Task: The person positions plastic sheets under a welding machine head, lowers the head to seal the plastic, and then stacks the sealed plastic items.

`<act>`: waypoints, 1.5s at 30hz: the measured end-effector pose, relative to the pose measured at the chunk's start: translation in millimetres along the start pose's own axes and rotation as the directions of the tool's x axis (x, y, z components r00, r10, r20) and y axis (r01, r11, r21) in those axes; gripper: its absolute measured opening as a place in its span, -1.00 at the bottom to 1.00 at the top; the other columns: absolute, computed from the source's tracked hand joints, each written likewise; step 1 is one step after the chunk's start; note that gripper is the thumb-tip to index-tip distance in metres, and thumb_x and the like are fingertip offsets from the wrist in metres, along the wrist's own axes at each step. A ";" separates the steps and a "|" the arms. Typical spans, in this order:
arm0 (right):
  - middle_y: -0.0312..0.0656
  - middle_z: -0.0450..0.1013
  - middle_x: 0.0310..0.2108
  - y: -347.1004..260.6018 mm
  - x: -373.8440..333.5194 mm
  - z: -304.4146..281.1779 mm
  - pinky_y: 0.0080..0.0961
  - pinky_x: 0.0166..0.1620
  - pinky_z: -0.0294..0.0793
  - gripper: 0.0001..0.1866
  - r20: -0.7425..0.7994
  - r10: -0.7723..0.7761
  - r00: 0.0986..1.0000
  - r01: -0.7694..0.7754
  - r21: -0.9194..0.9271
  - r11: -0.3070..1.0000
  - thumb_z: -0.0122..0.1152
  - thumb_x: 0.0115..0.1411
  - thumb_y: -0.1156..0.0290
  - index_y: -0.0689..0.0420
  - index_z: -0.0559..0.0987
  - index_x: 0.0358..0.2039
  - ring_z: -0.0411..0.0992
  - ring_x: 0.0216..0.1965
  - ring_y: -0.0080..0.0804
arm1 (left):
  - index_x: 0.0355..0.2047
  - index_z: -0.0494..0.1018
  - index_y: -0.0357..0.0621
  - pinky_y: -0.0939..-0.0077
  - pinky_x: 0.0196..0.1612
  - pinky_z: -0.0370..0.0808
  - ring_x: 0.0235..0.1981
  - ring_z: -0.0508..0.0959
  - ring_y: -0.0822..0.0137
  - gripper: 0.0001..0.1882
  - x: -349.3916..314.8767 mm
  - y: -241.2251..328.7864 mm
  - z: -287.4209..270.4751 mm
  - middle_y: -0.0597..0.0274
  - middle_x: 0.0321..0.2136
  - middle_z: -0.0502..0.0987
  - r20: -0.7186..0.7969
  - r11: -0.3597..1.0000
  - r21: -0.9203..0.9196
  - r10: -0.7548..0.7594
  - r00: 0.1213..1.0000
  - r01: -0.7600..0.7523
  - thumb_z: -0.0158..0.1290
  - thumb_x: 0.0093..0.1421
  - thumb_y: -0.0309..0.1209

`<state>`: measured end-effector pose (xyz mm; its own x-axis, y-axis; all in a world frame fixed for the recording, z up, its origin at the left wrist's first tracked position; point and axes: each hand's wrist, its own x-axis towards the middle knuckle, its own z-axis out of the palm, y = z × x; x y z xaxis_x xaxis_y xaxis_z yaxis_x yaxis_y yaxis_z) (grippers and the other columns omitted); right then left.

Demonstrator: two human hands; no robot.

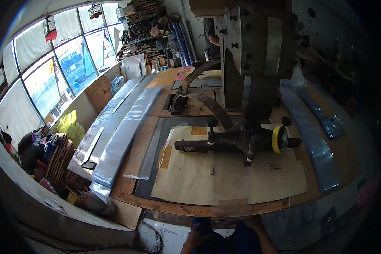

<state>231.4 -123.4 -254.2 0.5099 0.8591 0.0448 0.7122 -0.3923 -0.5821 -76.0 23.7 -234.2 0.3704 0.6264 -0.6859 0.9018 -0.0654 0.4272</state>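
My left hand point(194, 238) is low at the picture's bottom edge, below the front edge of the wooden bench point(186, 208), lying against my blue trousers with its fingers curled. Just under the bench edge, my right hand point(254, 222) touches the rim of a clear plastic film point(309, 220) that hangs off the bench's right front; its grip is hidden. Above them, brown paper sheets point(224, 175) cover the bench. A black machine arm point(224, 144) with a yellow tape roll point(277, 139) lies over the paper, under a large grey machine head point(258, 46).
Long plastic-wrapped bundles point(125, 131) lie along the bench's left side, and bluish plastic bags point(313, 139) along its right. Another person point(211, 38) stands behind the machine. Bags and wood pieces point(55, 156) crowd the floor at left under big windows point(67, 72).
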 end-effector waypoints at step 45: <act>0.14 0.29 0.32 174.9 50.3 119.6 0.03 0.35 0.23 -0.24 0.005 0.429 0.903 -0.369 -0.498 0.784 0.33 0.19 0.01 0.11 0.39 0.31 0.25 0.36 0.09 | 0.27 0.30 -0.09 -0.27 0.07 0.51 0.21 0.41 -0.44 -0.35 80.6 43.1 -5.5 -0.15 0.15 0.48 -0.169 0.915 0.267 0.354 0.920 -0.303 0.01 0.26 -0.02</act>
<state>324.0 -109.5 -450.9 0.7634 0.6098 -0.2133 0.6109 -0.7888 -0.0686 -8.5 75.7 -267.8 0.6225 0.6843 -0.3797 0.7720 -0.4574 0.4413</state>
